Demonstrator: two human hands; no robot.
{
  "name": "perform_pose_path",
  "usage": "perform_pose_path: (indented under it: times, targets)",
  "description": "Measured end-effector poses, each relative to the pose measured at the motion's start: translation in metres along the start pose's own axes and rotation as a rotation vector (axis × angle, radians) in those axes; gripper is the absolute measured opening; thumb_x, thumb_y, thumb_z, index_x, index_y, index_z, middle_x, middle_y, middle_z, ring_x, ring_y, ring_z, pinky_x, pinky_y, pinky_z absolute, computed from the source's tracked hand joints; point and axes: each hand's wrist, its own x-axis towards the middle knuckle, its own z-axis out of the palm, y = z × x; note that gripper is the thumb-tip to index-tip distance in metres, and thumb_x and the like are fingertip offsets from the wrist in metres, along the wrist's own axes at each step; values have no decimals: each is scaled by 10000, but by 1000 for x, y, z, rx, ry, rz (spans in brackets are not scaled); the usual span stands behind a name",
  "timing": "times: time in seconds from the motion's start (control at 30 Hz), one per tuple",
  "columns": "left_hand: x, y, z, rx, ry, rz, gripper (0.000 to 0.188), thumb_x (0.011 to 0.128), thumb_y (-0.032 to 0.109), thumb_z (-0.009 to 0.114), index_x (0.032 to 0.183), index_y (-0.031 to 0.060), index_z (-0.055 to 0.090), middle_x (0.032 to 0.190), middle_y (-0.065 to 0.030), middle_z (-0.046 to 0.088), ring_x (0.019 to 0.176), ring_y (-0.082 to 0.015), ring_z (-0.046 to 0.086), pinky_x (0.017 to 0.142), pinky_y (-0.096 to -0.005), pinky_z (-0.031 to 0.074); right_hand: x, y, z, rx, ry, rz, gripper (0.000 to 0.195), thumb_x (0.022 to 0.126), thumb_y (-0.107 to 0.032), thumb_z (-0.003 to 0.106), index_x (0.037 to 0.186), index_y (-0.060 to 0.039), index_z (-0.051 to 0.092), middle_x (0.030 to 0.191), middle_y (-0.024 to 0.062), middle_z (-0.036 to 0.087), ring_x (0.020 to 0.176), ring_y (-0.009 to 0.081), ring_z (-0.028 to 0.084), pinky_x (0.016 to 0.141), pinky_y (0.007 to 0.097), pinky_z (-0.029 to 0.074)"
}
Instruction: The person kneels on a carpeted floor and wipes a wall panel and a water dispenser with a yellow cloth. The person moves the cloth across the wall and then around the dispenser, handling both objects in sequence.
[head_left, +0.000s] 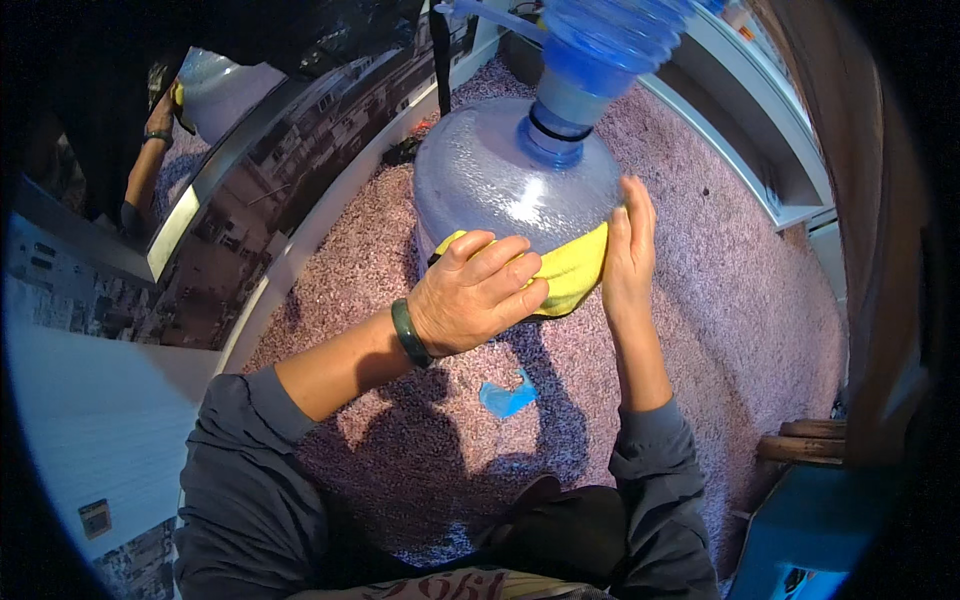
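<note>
A large clear-blue plastic water-cooler bottle (487, 165) stands on the carpet before me. On its neck sits a blue manual pump (607, 37) with ribbed bellows and a spout at the left. A yellow cloth (574, 270) with a dark edge lies against the near side of the bottle. My left hand (480, 292), a dark green bangle on its wrist, is bent over the cloth and presses it to the bottle. Flat along the bottle's right side rests my right hand (631, 251), its palm beside the cloth's right end.
Pinkish mottled carpet (720, 315) covers the floor, with a torn scrap of blue plastic (508, 395) near me. Patterned wallpaper and a mirror (225, 97) line the left side. A white shelf unit (739, 127) stands at the back right. Brown wood (802, 448) is at the right.
</note>
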Motion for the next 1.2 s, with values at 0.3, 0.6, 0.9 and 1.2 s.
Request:
perform_pose_path:
  times: [0.3, 0.6, 0.9, 1.2]
  targets:
    - [1, -48, -45, 150, -33, -180, 304, 744, 84, 646, 1048, 98, 668, 813, -44, 564, 861, -258, 602, 734, -364, 489, -37, -8, -37, -123, -29, -151, 97, 901, -53, 671, 959, -18, 601, 1085, 139, 604, 994, 238, 594, 852, 340, 481]
    - [12, -109, -69, 389, 124, -667, 293, 821, 45, 671, 1098, 135, 697, 853, -41, 621, 730, -240, 660, 632, -369, 533, 19, -77, -11, -56, 47, -251, 101, 888, -11, 685, 911, 5, 588, 890, 96, 585, 721, 181, 565, 653, 286, 479]
    - [10, -106, -46, -1263, 448, -1211, 381, 1014, 118, 496, 1384, 29, 514, 1266, -140, 602, 1207, -212, 588, 1027, -329, 476, 2, -68, 16, -53, 68, -300, 184, 846, 55, 677, 984, 3, 567, 924, 120, 581, 836, 230, 600, 729, 324, 514]
    - [12, -45, -10, -251, -238, -722, 872, 906, 527, 612, 1559, 93, 231, 1157, -311, 539, 1118, -448, 485, 1017, -536, 300, -13, -79, 15, -253, -132, -473, 185, 825, -50, 682, 1007, -33, 651, 998, 118, 633, 1017, 320, 588, 928, 410, 435]
